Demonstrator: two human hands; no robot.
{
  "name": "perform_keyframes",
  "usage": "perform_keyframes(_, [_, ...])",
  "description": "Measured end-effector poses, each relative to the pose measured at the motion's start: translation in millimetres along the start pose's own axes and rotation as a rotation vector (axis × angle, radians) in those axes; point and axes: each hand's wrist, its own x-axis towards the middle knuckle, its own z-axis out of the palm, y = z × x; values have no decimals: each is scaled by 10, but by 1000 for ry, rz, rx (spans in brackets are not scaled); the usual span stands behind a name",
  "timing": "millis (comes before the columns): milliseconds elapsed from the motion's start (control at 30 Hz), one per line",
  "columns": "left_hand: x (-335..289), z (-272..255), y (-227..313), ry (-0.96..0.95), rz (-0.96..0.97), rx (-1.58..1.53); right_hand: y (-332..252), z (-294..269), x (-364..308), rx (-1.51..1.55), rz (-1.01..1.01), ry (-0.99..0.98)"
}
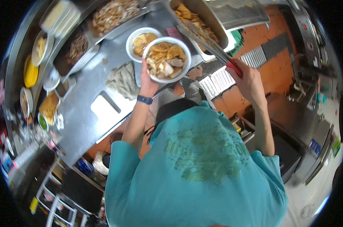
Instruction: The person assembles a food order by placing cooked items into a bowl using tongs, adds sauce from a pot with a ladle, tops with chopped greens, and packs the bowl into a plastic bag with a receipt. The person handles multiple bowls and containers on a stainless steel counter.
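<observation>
My left hand grips a white bowl by its side and tilts it a little. Inside it lie browned fried slices and pale sliced pieces. A second white bowl stands on the counter just behind it, with yellowish slices in it. In my right hand are metal tongs with red handles. Their tips reach over a deep metal pan of golden-brown pieces; I cannot tell whether the tongs pinch anything.
A crumpled grey cloth and a white rectangular lid or tray lie on the steel counter. Pans of sliced meat and dark shredded meat line the back left. A yellow dish sits farther left.
</observation>
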Motion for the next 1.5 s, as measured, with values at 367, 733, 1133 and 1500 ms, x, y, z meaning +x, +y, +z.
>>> perform_keyframes(367, [-1367, -919, -839, -213, -274, 474, 1062, 1675, -1451, 114, 45, 747])
perform_keyframes(733, [-2455, -164, -3537, -646, -703, 908, 1507, 2631, -7391, 265, 1395, 1072])
perform_keyframes(1133, [-4509, 1068, -3826, -1067, -1377, 934, -374, 856, -10798, -762, 2358, 1288])
perform_keyframes(1500, [-4995, 2272, -3013, -1229, -1671, 888, -1270, -412, -9777, 301, 2477, 260])
